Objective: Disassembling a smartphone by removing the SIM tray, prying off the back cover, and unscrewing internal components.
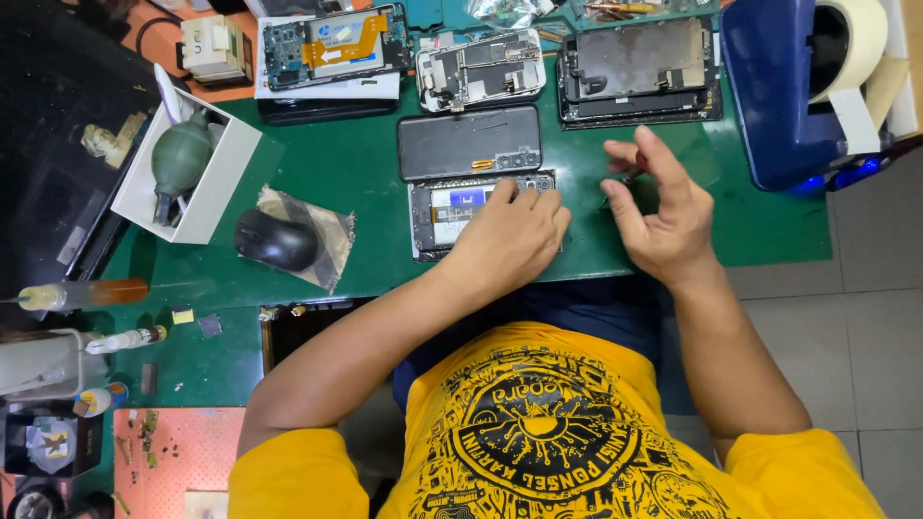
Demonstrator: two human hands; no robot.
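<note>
Green-matted opened phone (452,213) under left hand (510,235)

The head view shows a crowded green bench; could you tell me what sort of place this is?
Probably a phone repair bench: opened phones lie on the green mat, with a dust blower nearby.

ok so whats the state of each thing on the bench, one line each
opened phone: back off, insides exposed, left hand pressing on it
detached back panel: lying flat just above the phone
right hand: grip closed on a small tool, tool type unclear
dust blower: lying in an open white box
computer mouse: resting untouched on a pad
tape roll: on its dispenser, strip hanging loose
</note>
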